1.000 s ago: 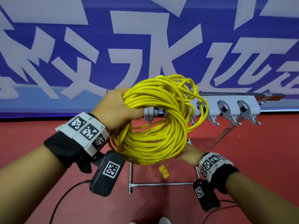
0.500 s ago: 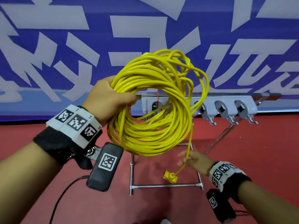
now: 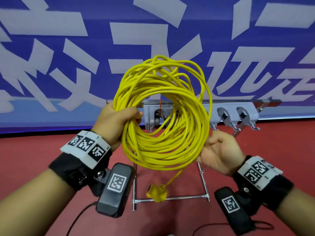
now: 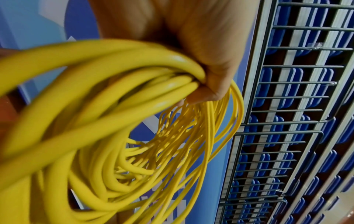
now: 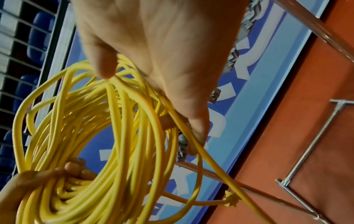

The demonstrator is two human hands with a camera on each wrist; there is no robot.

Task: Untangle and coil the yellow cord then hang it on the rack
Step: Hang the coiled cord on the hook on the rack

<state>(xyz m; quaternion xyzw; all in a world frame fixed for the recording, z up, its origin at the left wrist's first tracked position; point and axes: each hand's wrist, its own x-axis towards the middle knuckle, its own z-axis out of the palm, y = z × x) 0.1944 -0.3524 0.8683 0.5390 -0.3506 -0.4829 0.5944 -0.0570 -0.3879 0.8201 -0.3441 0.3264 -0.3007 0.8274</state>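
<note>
The yellow cord (image 3: 163,116) is wound into a loose coil held upright in front of the grey rack (image 3: 250,111). My left hand (image 3: 117,120) grips the coil's left side, fingers wrapped round the bundle (image 4: 134,84). My right hand (image 3: 219,150) holds the coil's lower right edge, thumb and fingers round several strands (image 5: 145,94). A short tail hangs below the coil and ends in a yellow plug (image 3: 157,193). The rack's left hooks show through the coil's middle; its right hooks (image 3: 238,118) are bare.
The rack stands on a thin metal frame (image 3: 170,199) on the red floor (image 3: 34,159). Behind it hangs a blue banner with white characters (image 3: 68,48). The left wrist view shows a wire grid with blue seats (image 4: 296,121) to one side.
The coil has been lifted up off the rack's hooks and tipped more upright. My right hand rose from below the coil and took hold of its lower right edge.
</note>
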